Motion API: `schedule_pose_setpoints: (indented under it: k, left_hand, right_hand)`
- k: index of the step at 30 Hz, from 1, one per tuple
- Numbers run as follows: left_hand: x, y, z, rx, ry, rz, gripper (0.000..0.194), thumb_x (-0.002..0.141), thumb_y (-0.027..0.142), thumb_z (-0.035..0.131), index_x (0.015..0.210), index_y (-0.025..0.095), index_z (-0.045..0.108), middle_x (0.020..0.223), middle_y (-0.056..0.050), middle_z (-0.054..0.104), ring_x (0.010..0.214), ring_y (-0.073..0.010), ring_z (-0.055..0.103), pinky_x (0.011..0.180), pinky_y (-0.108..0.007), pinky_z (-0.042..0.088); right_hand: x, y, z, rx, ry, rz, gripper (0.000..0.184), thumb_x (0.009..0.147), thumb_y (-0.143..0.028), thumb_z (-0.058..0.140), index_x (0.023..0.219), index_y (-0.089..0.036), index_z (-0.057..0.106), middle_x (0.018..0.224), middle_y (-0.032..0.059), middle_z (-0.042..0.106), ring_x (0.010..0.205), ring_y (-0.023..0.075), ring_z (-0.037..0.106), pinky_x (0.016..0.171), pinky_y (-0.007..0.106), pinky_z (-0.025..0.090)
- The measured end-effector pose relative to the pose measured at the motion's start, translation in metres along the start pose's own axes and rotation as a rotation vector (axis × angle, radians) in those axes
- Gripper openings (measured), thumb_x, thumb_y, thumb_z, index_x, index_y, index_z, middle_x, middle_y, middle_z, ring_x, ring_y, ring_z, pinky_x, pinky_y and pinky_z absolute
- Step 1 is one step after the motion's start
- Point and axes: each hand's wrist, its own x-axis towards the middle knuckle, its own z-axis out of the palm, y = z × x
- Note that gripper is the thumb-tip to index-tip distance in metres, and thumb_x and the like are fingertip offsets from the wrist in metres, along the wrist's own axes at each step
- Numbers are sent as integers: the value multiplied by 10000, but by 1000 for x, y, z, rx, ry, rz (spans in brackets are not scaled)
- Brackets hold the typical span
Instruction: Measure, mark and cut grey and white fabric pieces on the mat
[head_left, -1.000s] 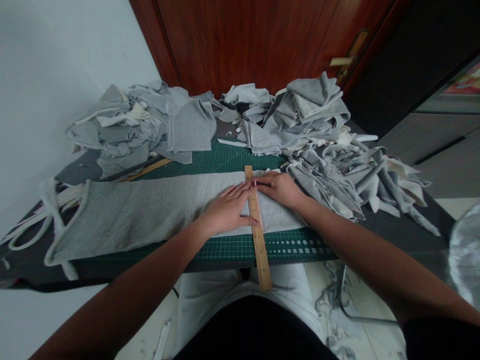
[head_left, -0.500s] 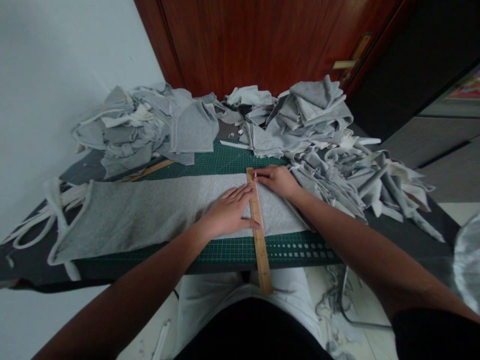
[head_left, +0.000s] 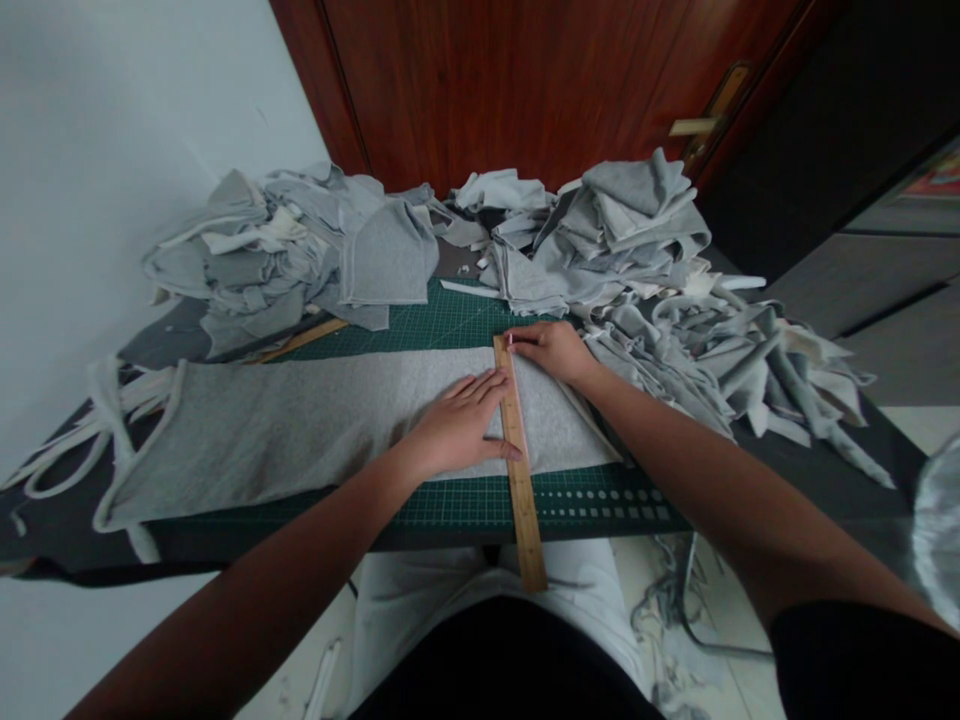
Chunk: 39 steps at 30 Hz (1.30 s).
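A long strip of grey knit fabric (head_left: 300, 410) lies flat across the green cutting mat (head_left: 442, 505). Over it, from its far edge to beyond the table's front edge, runs a wooden ruler (head_left: 527, 525). My left hand (head_left: 465, 425) rests flat with fingers spread, fingertips and thumb pressing the ruler onto the fabric. At the ruler's far end, my right hand (head_left: 555, 350) pinches a small pinkish-white piece of chalk (head_left: 511, 340) against the ruler's right edge. A faint pink line (head_left: 519, 410) follows that edge on the fabric.
Heaps of grey fabric pieces lie at the back left (head_left: 277, 240), back right (head_left: 600, 240) and right (head_left: 720, 350). Pale fabric strips (head_left: 105, 420) lie at the left end of the table. Another wooden ruler (head_left: 304, 338) is partly under the left heap. A wooden door (head_left: 525, 90) stands behind.
My right hand has slid slightly farther away along the ruler with the chalk, up to the fabric's far edge. My left hand and the ruler stay in place.
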Motion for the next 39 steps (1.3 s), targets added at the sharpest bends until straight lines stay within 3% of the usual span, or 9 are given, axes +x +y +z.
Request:
schedule_pose_setpoints:
  k: [5, 13, 18, 20, 23, 28, 30, 34, 39]
  left_hand:
    - [-1, -3, 3, -19, 33, 19, 986, 871, 778, 545, 1570, 127, 301, 1654, -199, 318, 1551, -317, 277, 1265, -438, 208]
    - [0, -2, 1, -31, 26, 10, 1015, 843, 768, 602, 1559, 108, 316, 1655, -206, 310, 1548, -319, 280, 1268, -430, 205]
    - [-2, 3, -6, -76, 65, 19, 889, 838, 674, 686, 1520, 181, 398, 1628, -152, 370, 1509, -313, 346, 1249, -444, 270]
    - [-4, 3, -8, -102, 89, 29, 729, 869, 588, 692, 1466, 232, 473, 1598, -117, 396, 1471, -306, 389, 1221, -443, 327]
    - [-6, 0, -11, -140, 111, 5, 486, 913, 457, 662, 1341, 240, 581, 1571, -114, 384, 1428, -312, 425, 1184, -453, 383]
    - [-6, -14, -12, -140, 168, -8, 333, 891, 359, 666, 1186, 207, 633, 1413, -125, 460, 1370, -324, 441, 1173, -482, 387]
    - [-5, -19, -11, -140, 183, -7, 315, 871, 346, 679, 1150, 209, 632, 1364, -117, 472, 1339, -321, 458, 1168, -490, 388]
    - [-5, -25, -10, -145, 170, -7, 298, 853, 307, 669, 1127, 207, 609, 1354, -112, 467, 1325, -313, 474, 1156, -478, 400]
    - [-6, -32, -10, -146, 180, 1, 287, 852, 272, 637, 1128, 215, 585, 1367, -106, 475, 1342, -307, 474, 1163, -484, 387]
  right_hand:
    - [4, 0, 1, 5, 6, 34, 277, 926, -259, 699, 1187, -219, 785, 1179, 56, 779, 1096, 254, 738, 969, 331, 545]
    - [19, -3, -1, -29, 18, 97, 264, 908, -222, 709, 1159, -211, 790, 1157, 55, 785, 1108, 260, 734, 969, 331, 528]
    - [10, -20, -20, -49, 128, 152, 245, 917, -246, 700, 1132, -167, 788, 1082, 86, 801, 1011, 251, 747, 909, 335, 534]
    - [-19, -32, -38, -47, 218, 167, 243, 935, -315, 683, 1109, -181, 788, 1040, 76, 803, 939, 232, 745, 865, 328, 538]
    - [-93, -49, -73, -37, 423, 215, 252, 903, -438, 709, 974, -214, 801, 942, 53, 795, 841, 215, 733, 799, 316, 541]
    - [-234, -45, -113, -162, 718, 647, 260, 857, -467, 728, 965, -234, 769, 892, 76, 785, 815, 261, 745, 733, 352, 538]
    - [-273, -33, -116, -311, 690, 774, 216, 852, -438, 722, 941, -245, 758, 883, 102, 784, 846, 305, 749, 736, 389, 525]
    - [-310, -1, -109, -471, 570, 832, 278, 910, -445, 603, 951, -212, 748, 936, 150, 775, 920, 358, 728, 747, 433, 514]
    - [-313, 18, -102, -568, 555, 706, 403, 927, -518, 554, 973, -174, 759, 1014, 146, 763, 968, 350, 688, 827, 459, 521]
